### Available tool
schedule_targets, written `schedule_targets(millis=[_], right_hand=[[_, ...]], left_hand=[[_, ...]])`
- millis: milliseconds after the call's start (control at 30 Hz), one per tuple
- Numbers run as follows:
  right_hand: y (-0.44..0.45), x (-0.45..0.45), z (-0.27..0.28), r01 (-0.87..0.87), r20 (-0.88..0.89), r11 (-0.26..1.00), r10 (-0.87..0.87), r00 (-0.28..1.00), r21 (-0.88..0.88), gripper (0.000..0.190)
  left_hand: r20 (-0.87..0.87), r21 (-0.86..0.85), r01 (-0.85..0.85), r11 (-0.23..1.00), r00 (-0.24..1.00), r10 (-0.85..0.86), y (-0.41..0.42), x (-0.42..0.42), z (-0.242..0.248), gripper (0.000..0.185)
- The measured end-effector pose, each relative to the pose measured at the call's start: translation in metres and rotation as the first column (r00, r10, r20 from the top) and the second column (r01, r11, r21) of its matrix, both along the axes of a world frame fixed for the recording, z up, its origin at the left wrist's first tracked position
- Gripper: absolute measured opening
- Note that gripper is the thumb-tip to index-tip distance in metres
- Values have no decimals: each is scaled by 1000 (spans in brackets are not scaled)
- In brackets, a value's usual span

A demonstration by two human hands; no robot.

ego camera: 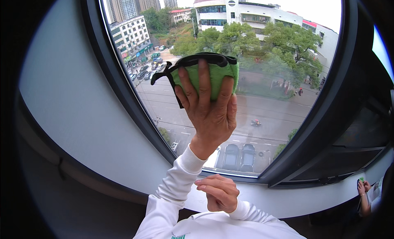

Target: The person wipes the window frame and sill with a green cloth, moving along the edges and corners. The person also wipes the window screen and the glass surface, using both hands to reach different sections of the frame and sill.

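My left hand (pixel 211 112) presses a folded green cloth (pixel 192 75) with black edging flat against the window pane (pixel 271 112). Its fingers spread over the cloth, the thumb along the right side. A black strip of the edging sticks out on the left. Hazy streaks show on the glass to the right of the cloth. Below, in front of my chest, my right hand (pixel 220 192) is loosely curled with its fingers together and pointing left. Nothing shows in it, though its palm is partly hidden.
A dark window frame (pixel 135 115) surrounds the pane, above a white sill (pixel 200 199). Left of it runs a pale wall panel (pixel 77 100). At the far right, another person's hands (pixel 363 188) hold something green and dark. Outside, far below, lie a street, trees and parked cars.
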State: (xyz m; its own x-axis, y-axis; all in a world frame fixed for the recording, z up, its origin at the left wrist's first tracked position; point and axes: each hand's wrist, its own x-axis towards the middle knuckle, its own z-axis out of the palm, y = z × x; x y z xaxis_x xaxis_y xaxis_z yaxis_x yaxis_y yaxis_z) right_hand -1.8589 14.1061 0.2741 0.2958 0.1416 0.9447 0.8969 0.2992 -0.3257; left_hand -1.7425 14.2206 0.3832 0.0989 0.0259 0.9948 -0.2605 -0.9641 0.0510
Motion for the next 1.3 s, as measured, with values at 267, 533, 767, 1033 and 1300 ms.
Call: schedule_targets(millis=[267, 533, 767, 1033, 1300], right_hand=[[-79, 11, 2, -36, 1, 997, 36, 999, 62, 56], [-142, 23, -11, -60, 0, 998, 60, 998, 33, 59], [-205, 25, -13, -115, -72, 993, 114, 991, -12, 48], [-283, 21, -15, -215, -88, 968, 227, 970, 132, 24], [-352, 46, -24, -239, -100, 970, 243, 965, 53, 33]], left_hand=[[-145, 320, 3, 947, 988, 45, -112, -4, -55, 29], [58, 45, -40, 998, 998, 37, -131, 23, 7, 37], [66, 58, 171, 983, 982, -175, -280, 40, 8, 33], [-155, 57, 146, 988, 979, -136, -385, 35, -108, 19], [-132, 2, 70, 998, 989, -69, -413, 26, -149, 19]])
